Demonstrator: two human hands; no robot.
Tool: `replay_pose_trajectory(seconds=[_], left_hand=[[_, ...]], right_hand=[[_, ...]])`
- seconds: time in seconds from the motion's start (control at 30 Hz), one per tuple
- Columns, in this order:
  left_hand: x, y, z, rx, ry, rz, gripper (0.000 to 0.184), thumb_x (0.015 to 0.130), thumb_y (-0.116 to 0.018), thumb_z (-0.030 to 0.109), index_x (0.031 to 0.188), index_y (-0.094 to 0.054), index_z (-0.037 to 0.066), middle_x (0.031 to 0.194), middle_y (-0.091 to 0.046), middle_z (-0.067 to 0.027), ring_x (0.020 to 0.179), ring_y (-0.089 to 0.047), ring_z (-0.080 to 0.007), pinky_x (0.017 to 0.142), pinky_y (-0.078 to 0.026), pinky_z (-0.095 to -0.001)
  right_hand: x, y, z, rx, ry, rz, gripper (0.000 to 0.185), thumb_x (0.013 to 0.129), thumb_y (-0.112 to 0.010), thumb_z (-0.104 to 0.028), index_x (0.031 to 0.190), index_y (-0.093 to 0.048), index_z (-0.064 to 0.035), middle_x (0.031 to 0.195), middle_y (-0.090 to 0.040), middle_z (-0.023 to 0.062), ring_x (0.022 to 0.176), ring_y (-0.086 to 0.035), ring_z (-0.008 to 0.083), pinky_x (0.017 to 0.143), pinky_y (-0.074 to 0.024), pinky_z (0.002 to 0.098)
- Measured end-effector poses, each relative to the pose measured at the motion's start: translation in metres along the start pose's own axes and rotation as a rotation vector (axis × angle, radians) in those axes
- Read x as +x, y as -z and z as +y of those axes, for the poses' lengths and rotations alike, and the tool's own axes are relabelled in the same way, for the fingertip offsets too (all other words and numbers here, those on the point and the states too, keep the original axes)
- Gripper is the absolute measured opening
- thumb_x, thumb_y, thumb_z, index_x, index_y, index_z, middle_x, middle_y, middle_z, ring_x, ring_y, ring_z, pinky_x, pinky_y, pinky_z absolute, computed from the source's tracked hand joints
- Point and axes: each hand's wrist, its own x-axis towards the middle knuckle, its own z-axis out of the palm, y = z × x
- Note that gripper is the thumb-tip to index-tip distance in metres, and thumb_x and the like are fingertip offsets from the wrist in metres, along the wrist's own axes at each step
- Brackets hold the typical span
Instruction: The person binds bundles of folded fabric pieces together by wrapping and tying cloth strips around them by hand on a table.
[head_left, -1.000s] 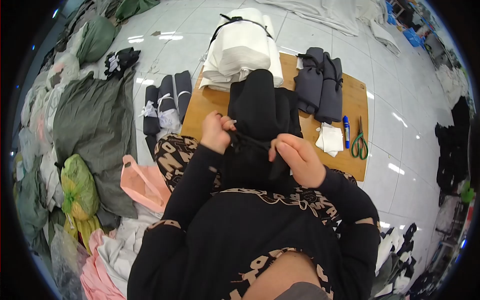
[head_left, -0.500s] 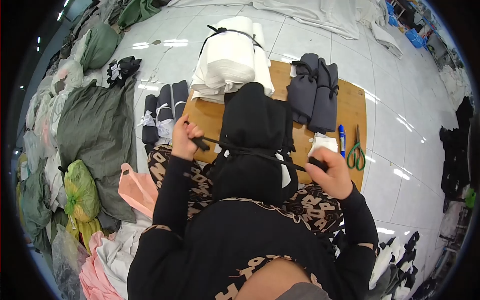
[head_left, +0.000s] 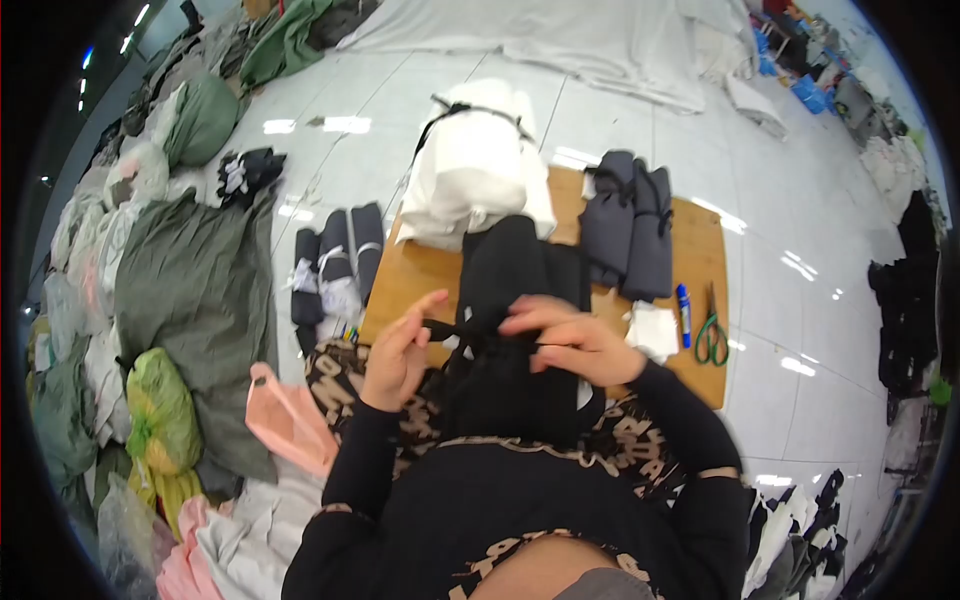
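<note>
A rolled bundle of black cloth (head_left: 512, 395) lies across the person's lap and the board's near edge, with a black cloth strip (head_left: 442, 329) around its middle. My left hand (head_left: 398, 355) is at the bundle's left side, the strip's end between its thumb and fingers. Over the bundle's middle, my right hand (head_left: 585, 345) reaches in from the right, fingers stretched and apart, slightly blurred. Whether the right fingertips touch the strip is hard to see. Beyond the black bundle stands a large white cloth bundle (head_left: 480, 165) tied with a black strip.
On the wooden board (head_left: 405, 275) are two dark grey rolls (head_left: 630, 225), white cloth pieces (head_left: 653, 332), a blue marker (head_left: 684, 315) and green-handled scissors (head_left: 712, 340). Several dark rolls (head_left: 338, 255) with white ties lie left. A pink bag (head_left: 290, 420) and cloth heaps fill the left side.
My right hand has moved left from beside the bundle to over its middle, its fingers spreading. My left hand has shifted slightly right and down. The view has tilted a little.
</note>
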Motion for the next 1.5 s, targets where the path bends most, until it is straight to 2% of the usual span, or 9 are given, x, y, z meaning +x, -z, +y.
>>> replay_pose_trajectory(seconds=[0.17, 0.23, 0.33, 0.43, 0.77, 0.9, 1.13, 1.33, 1.5], left_hand=[[0.079, 0.059, -0.044, -0.144, 0.02, 0.604, 0.023, 0.086, -0.049, 0.029, 0.074, -0.057, 0.01, 0.101, -0.06, -0.0082, 0.09, -0.055, -0.0205, 0.075, -0.041, -0.0372], [0.119, 0.097, -0.057, 0.385, 0.023, 0.769, 0.022, 0.086, -0.048, 0.03, 0.079, -0.06, 0.013, 0.098, -0.061, -0.0067, 0.088, -0.057, -0.0205, 0.073, -0.044, -0.0367], [0.151, 0.119, -0.052, 1.911, 0.262, 0.593, 0.022, 0.086, -0.047, 0.031, 0.086, -0.064, 0.017, 0.095, -0.064, -0.0044, 0.086, -0.061, -0.0206, 0.07, -0.047, -0.0361], [0.147, 0.104, -0.048, 2.487, 0.406, 0.319, 0.026, 0.085, -0.046, 0.032, 0.093, -0.068, 0.021, 0.091, -0.067, -0.0021, 0.084, -0.065, -0.0206, 0.067, -0.051, -0.0354], [0.176, 0.154, -0.082, 1.598, 0.064, 0.609, 0.028, 0.086, -0.047, 0.027, 0.089, -0.064, 0.006, 0.08, -0.064, -0.0133, 0.065, -0.061, -0.0226, 0.057, -0.046, -0.0389], [0.108, 0.057, 0.019, -0.217, -0.154, 0.288, 0.023, 0.089, -0.044, 0.026, 0.075, -0.049, 0.009, 0.065, -0.045, -0.0045, 0.055, -0.044, -0.0163, 0.056, -0.039, -0.0328], [0.016, -0.129, 0.043, 1.179, -0.426, -0.752, 0.017, 0.087, -0.046, 0.013, 0.079, -0.056, 0.002, 0.078, -0.061, -0.0099, 0.071, -0.057, -0.0198, 0.067, -0.045, -0.0313], [0.026, -0.101, 0.046, 0.679, -0.14, -0.398, 0.029, 0.092, -0.045, 0.021, 0.073, -0.054, 0.001, 0.066, -0.051, 0.0002, 0.058, -0.045, -0.0053, 0.053, -0.038, -0.0199], [0.025, -0.098, 0.043, 0.609, -0.089, -0.397, 0.032, 0.093, -0.042, 0.021, 0.069, -0.051, 0.002, 0.078, -0.054, -0.0031, 0.062, -0.047, -0.0065, 0.059, -0.039, -0.0193]], right_hand=[[0.037, -0.06, 0.039, 0.32, -0.127, 0.331, 0.028, 0.093, -0.036, -0.016, 0.078, -0.053, 0.0003, 0.07, -0.056, 0.0055, 0.066, -0.053, 0.0137, 0.083, -0.0437, 0.0311], [0.05, -0.079, 0.028, 0.189, -0.238, 0.409, 0.032, 0.091, -0.045, -0.02, 0.067, -0.05, 0.0002, 0.066, -0.052, 0.0039, 0.058, -0.049, 0.0115, 0.055, -0.04, 0.0265], [0.049, -0.09, 0.028, -0.056, -0.067, 0.559, 0.035, 0.09, -0.049, -0.022, 0.063, -0.047, 0.0015, 0.06, -0.045, 0.0139, 0.058, -0.046, 0.0265, 0.056, -0.0364, 0.0353], [0.024, -0.086, 0.013, 0.01, -0.169, 0.474, 0.039, 0.089, -0.048, -0.024, 0.06, -0.045, 0.0016, 0.059, -0.044, 0.0175, 0.059, -0.045, 0.0328, 0.056, -0.0348, 0.0398], [-0.052, -0.054, 0.007, 0.33, -0.142, 0.373, 0.029, 0.091, -0.044, -0.017, 0.068, -0.047, -0.0008, 0.067, -0.049, 0.0039, 0.063, -0.045, 0.0112, 0.084, -0.0396, 0.0275], [-0.08, -0.011, -0.018, 0.331, -0.305, 0.525, 0.024, 0.091, -0.041, -0.015, 0.072, -0.05, -0.0027, 0.097, -0.056, 0.0087, 0.079, -0.046, 0.0125, 0.084, -0.0376, 0.0295], [0.017, 0.012, -0.091, -0.776, 0.118, 0.345, 0.014, 0.075, -0.06, -0.007, 0.064, -0.054, 0.0017, 0.116, -0.046, 0.019, 0.11, -0.043, 0.0326, 0.093, -0.0342, 0.0374], [0.028, -0.007, -0.036, -0.531, 0.032, 1.039, 0.011, 0.075, -0.064, -0.012, 0.079, -0.064, -0.0022, 0.125, -0.041, 0.0191, 0.121, -0.032, 0.0361, 0.098, -0.0295, 0.0396], [0.006, -0.056, 0.035, -0.708, -0.229, 0.542, 0.008, 0.077, -0.064, -0.019, 0.084, -0.068, -0.017, 0.135, -0.032, 0.016, 0.127, -0.017, 0.0441, 0.102, -0.0175, 0.0493]])
